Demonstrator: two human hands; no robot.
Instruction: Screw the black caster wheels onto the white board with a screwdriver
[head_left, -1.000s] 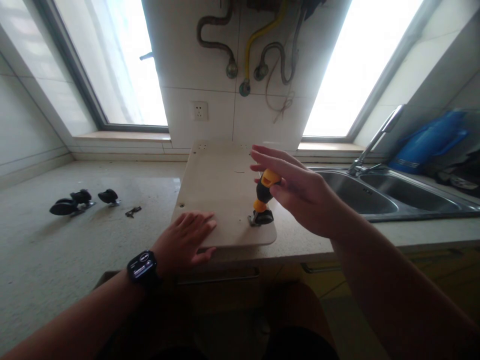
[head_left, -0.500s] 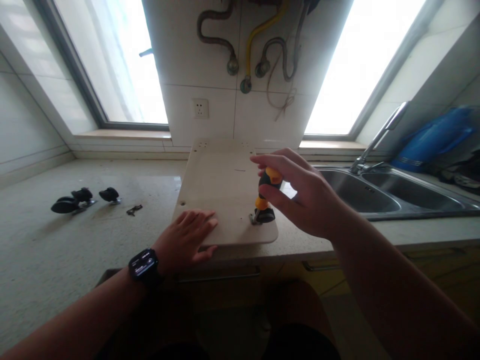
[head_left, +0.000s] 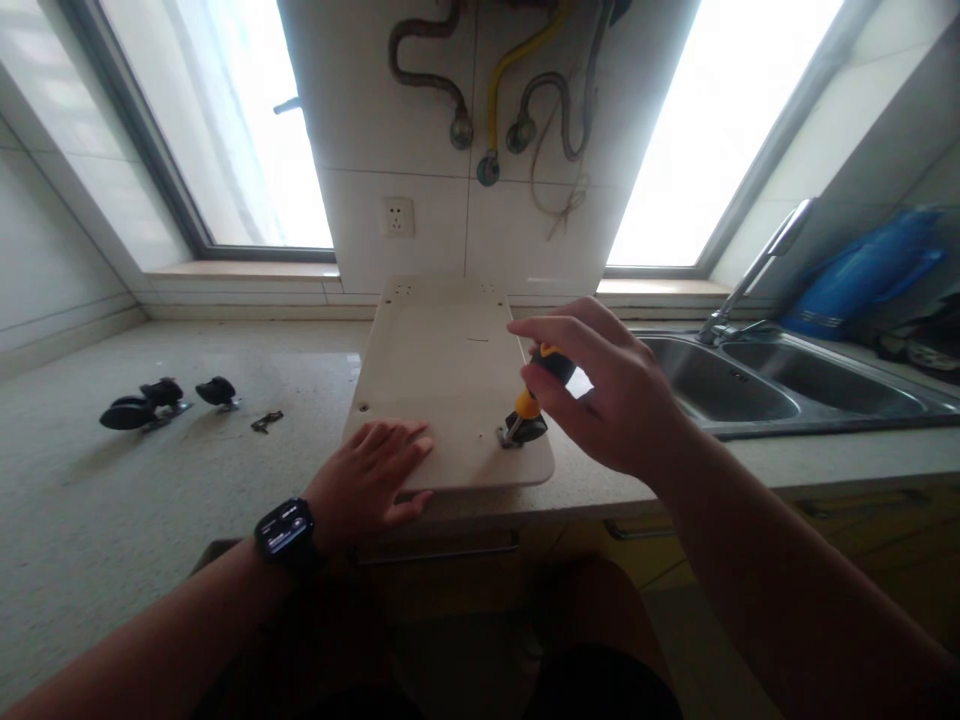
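Observation:
My right hand (head_left: 607, 385) is closed around the black and yellow handle of a short screwdriver (head_left: 527, 403). Its shaft slants down to the metal plate of a black caster wheel (head_left: 531, 428), which sits at the near right corner of a cream-coloured board (head_left: 427, 370). Whether the tip sits in a screw is too small to tell. My left hand (head_left: 382, 465) lies flat on the board's near left part, fingers stretched out and thumb over the front edge. A dark hole shows in the board near the left fingers.
On the counter (head_left: 225, 480) to the left lie several more casters (head_left: 129, 412) and a small heap of screws (head_left: 268, 421). To the right is a double steel sink (head_left: 720, 385) with a faucet (head_left: 757, 270). A wall socket (head_left: 399, 217) and hoses are behind the board.
The screwdriver handle has tipped further to the right and away from upright, with my right hand rolling around it. My left hand stays in place on the board.

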